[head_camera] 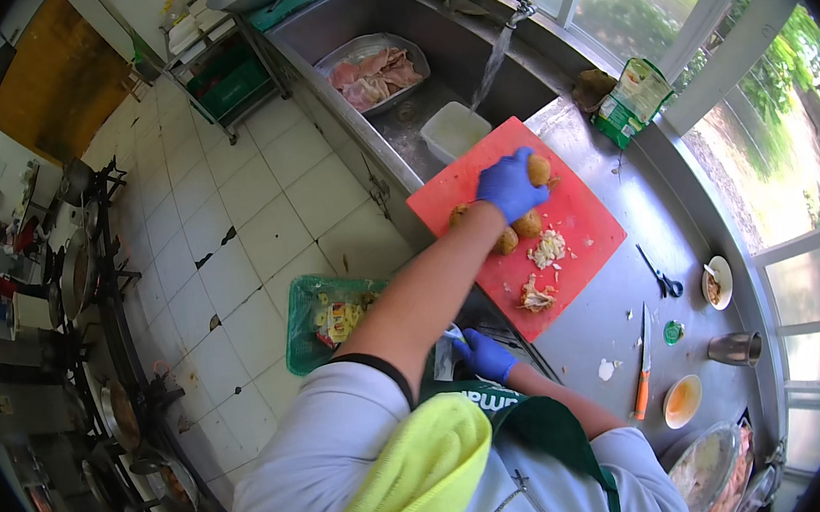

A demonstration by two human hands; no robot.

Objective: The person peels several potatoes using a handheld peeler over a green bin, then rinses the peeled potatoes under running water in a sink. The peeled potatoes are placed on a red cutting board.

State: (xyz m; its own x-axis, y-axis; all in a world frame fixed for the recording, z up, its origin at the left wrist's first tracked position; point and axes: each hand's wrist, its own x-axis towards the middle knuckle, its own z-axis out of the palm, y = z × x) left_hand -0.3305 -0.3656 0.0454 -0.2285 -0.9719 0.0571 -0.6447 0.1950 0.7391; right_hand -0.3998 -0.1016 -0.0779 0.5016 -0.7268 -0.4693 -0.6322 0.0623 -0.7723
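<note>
My left hand (510,183), in a blue glove, reaches over a red cutting board (583,210) with its fingers around a brown potato (539,169). Several more potatoes (527,224) lie on the board under that hand and wrist, partly hidden. Close by are a heap of chopped garlic (548,248) and a clump of garlic skins (536,296). My right hand (488,356), also gloved in blue, is low in front of my apron, closed around a tool with a pale handle (454,333). What kind of tool it is cannot be made out.
Water runs from a tap (521,12) towards a white plastic tub (453,129) in the sink; a metal tray of raw meat (378,74) sits behind. Scissors (668,283), an orange-handled knife (643,374) and bowls (683,401) lie right. A green basket (298,326) stands left.
</note>
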